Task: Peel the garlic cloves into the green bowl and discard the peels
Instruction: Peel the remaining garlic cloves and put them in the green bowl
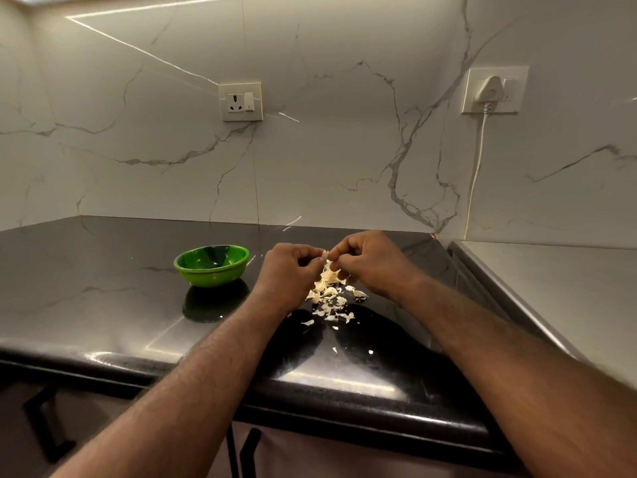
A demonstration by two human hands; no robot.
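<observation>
Left hand [293,267] and right hand [374,260] meet fingertip to fingertip above black tabletop [103,288]; both curled, pinching small pale garlic piece [325,256]; loose peels [329,296] heaped on tabletop beneath; green bowl [210,277] stands near left hand, not touching.

wall [327,150]: white marble | countertop [103,288]: glossy black | sockets [241,102]: two

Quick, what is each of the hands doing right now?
Left hand: closed, pinching a garlic clove.
Right hand: closed, pinching the same clove.
</observation>
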